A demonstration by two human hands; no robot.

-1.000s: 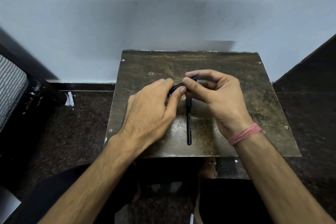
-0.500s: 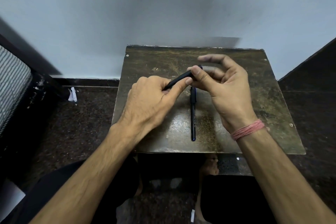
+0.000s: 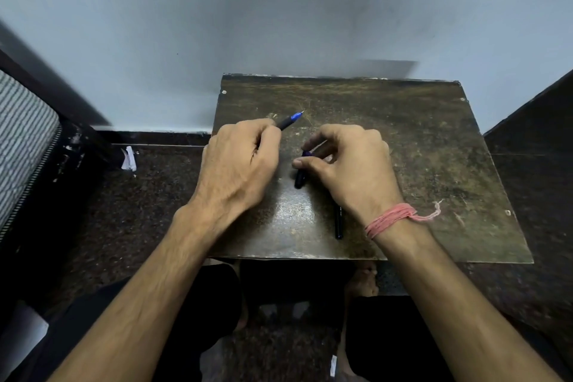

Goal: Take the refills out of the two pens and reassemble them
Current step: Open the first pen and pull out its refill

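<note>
- Cap [image 3: 300,175] now off the first pen [image 3: 286,121]; half a second ago both hands met at one black barrel, now apart.
- Left hand [image 3: 240,164] curled round the uncapped pen, blue grip and bare tip poking out past the knuckles toward the far left of the board [image 3: 434,139].
- Right hand [image 3: 350,164] pinching the dark cap between thumb and fingers, lower end of the cap at or just above the board; cannot tell which.
- Second pen [image 3: 338,222] lying flat on the board, capped end toward the near edge, partly hidden under the right wrist, just beside the pink thread band [image 3: 392,219]. Untouched, same place as a second ago.
- Meaning for the task: only the opening step done on one pen. Refill not yet out; barrel likely to need unscrewing or the tip section pulling, which probably calls for the right hand to drop the cap first.
- Risk, as a judgement: loose cap prone to rolling on the worn board toward the near edge.
</note>
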